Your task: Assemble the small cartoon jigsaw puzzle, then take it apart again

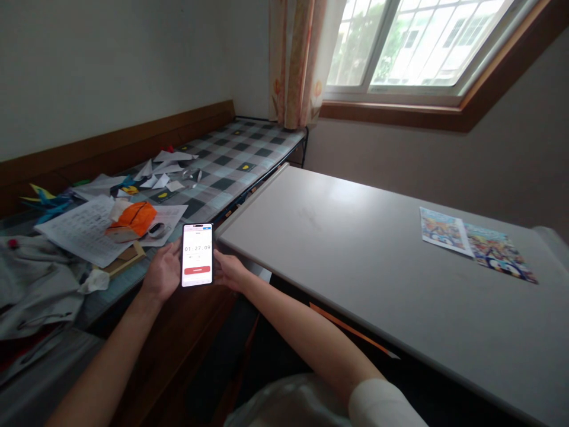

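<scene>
A phone [197, 261] is held upright between my two hands, its lit screen facing me with 01:27:09 and a red button on it. My left hand [163, 271] grips the phone's left edge, and my right hand [229, 270] grips its right edge. Parts of the fingers are hidden behind the phone. It is held in the gap between the bed and the white table [329, 237]. Two colourful printed sheets, one with a white border [444, 231] and one darker [500, 252], lie at the table's right side, slightly overlapping.
On the checked bed [222, 178] at the left lie printed papers [84, 228], an orange crumpled item [133, 220], folded white paper pieces, a wooden frame [122, 261] and grey cloth [35, 284]. A curtain [296, 65] hangs beside the barred window.
</scene>
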Demonstrator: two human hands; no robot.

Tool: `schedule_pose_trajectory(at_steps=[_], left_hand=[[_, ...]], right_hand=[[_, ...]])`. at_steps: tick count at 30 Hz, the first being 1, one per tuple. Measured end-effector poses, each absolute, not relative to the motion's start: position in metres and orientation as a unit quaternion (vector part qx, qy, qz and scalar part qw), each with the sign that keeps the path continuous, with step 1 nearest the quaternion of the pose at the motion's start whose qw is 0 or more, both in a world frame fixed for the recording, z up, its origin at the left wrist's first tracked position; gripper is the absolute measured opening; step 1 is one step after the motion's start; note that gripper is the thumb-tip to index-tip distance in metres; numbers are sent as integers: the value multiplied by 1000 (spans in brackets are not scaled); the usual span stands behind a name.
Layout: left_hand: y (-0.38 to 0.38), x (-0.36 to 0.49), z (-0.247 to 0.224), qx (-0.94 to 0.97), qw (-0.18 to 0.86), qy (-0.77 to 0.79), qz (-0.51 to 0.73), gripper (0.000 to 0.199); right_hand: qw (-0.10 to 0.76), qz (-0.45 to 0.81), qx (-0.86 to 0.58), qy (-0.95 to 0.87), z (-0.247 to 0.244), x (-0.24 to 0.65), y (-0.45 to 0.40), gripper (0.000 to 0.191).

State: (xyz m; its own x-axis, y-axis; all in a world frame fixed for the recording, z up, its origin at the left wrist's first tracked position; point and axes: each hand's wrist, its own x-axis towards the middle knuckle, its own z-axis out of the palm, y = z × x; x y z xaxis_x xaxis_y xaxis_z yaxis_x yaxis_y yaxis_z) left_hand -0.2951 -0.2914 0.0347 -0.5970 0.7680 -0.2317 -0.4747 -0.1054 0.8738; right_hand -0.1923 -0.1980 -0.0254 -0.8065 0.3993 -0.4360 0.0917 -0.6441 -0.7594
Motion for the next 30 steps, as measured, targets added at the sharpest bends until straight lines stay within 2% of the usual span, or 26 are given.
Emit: schedule_pose_trajectory(at_steps=[6, 9, 14, 19, 23, 26, 28, 30], left_hand=[[-293, -301, 28, 154, 432, 501, 734, 44], [-292, -302, 19, 210, 392, 538, 716, 45], [-288, -303, 4, 276, 258, 666, 643, 73], [-287, -311, -15, 300, 209, 707, 605, 88], [-285, -337, -24, 351, 111, 801, 472, 106], [-286, -368, -17, 373, -21, 887, 273, 109], [-289, -387, -4, 323, -64, 928, 175, 112], [-294, -398, 12, 227, -72, 961, 139, 113]], right_hand=[[82, 881, -316, -342, -19, -192, -198, 30], [85, 881, -314, -345, -21, -193, -199, 28], [93, 878, -298, -362, -28, -194, -204, 28], [48, 869, -276, -407, -25, -189, -204, 35], [36, 848, -232, -476, -16, -177, -199, 26], [23, 812, -218, -541, -6, -162, -191, 29], [7, 795, -206, -570, 1, -149, -185, 30], [8, 784, -192, -591, 7, -135, -179, 31]])
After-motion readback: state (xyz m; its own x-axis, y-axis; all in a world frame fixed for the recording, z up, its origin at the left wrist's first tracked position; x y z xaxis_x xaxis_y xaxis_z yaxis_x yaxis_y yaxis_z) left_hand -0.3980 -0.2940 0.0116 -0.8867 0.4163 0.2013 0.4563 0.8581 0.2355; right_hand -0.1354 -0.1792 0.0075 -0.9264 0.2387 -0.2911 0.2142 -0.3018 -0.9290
